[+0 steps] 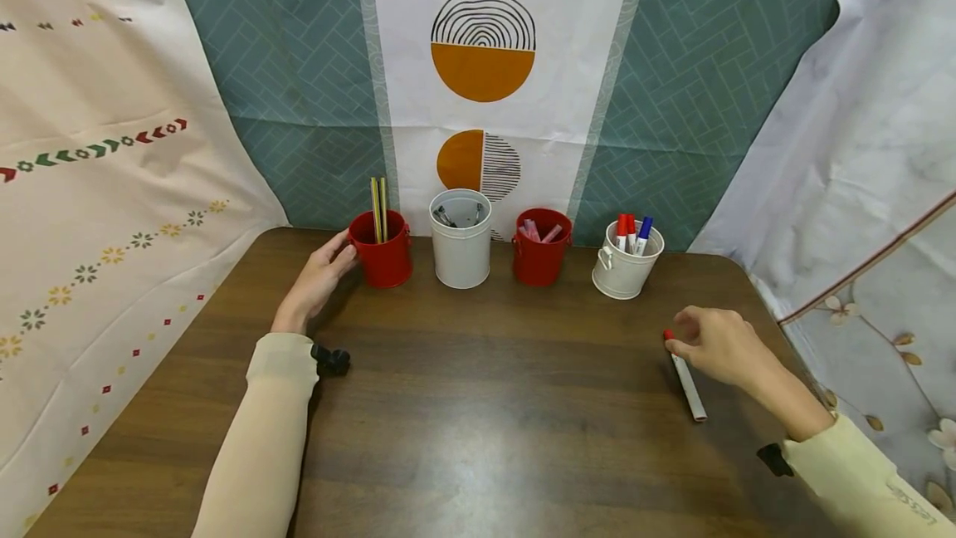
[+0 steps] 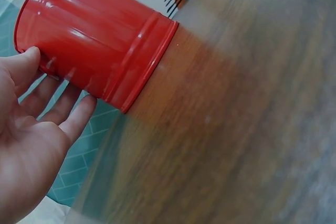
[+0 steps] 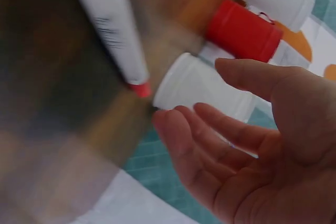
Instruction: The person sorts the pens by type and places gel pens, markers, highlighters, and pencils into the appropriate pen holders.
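At the back left of the table my left hand (image 1: 317,279) rests its fingers against the side of a red metal bucket (image 1: 388,264). In the left wrist view the thumb and fingers lie along the red wall (image 2: 100,30) without wrapping round it. Striped yellow-and-dark sticks (image 1: 378,210) stand in that bucket. On the right, my right hand (image 1: 720,347) hovers over a white marker with a red cap (image 1: 687,388), which lies on the wood. The right wrist view has the marker (image 3: 115,30) apart from the fingers, and thumb and fingers spread from each other.
A white bucket (image 1: 461,260) with dark clip-like items, a red bucket (image 1: 541,266) with pink pieces and a white bucket (image 1: 623,272) with red and blue markers line the back of the wooden table (image 1: 478,405). Patterned cloths hang behind and beside it.
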The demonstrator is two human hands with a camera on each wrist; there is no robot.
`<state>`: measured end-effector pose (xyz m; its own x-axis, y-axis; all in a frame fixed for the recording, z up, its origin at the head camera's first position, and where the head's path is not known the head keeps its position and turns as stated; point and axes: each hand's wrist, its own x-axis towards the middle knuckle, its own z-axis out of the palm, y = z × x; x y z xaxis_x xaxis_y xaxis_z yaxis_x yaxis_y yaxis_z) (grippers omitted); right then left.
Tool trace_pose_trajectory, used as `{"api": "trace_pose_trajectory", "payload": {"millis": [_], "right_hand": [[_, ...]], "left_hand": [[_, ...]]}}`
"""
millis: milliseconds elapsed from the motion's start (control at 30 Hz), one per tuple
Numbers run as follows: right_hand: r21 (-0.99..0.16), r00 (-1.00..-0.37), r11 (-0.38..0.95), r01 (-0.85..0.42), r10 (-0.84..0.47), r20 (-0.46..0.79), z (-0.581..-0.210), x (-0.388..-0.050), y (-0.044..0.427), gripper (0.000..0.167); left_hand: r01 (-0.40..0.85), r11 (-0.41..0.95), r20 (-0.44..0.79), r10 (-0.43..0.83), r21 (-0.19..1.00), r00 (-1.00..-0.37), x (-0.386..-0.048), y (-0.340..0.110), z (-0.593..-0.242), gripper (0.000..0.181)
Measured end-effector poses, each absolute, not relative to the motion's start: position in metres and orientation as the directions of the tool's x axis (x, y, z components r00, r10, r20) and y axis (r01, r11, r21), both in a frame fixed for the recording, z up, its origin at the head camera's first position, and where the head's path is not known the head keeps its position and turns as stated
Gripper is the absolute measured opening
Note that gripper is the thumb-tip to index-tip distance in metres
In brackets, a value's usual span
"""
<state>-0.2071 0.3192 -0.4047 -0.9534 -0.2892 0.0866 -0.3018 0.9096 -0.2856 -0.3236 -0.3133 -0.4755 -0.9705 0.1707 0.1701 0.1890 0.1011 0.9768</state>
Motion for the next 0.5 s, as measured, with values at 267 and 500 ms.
{"api": "trace_pose_trajectory", "payload": {"millis": [267, 500], "right_hand": [[-0.25, -0.97, 0.942, -0.223, -0.24, -0.041, -0.426, -0.203, 0.331, 0.039], [-0.245, -0.971, 0.952, -0.185, -0.215, -0.103, -0.435, -0.203, 0.332, 0.034]], "left_hand": [[0.188, 0.102, 0.17, 0.163, 0.977, -0.972, -0.325, -0.316, -0.477, 0.059], [0.192, 0.094, 0.174, 0.17, 0.977, -0.97, -0.325, -0.315, -0.478, 0.06]]}}
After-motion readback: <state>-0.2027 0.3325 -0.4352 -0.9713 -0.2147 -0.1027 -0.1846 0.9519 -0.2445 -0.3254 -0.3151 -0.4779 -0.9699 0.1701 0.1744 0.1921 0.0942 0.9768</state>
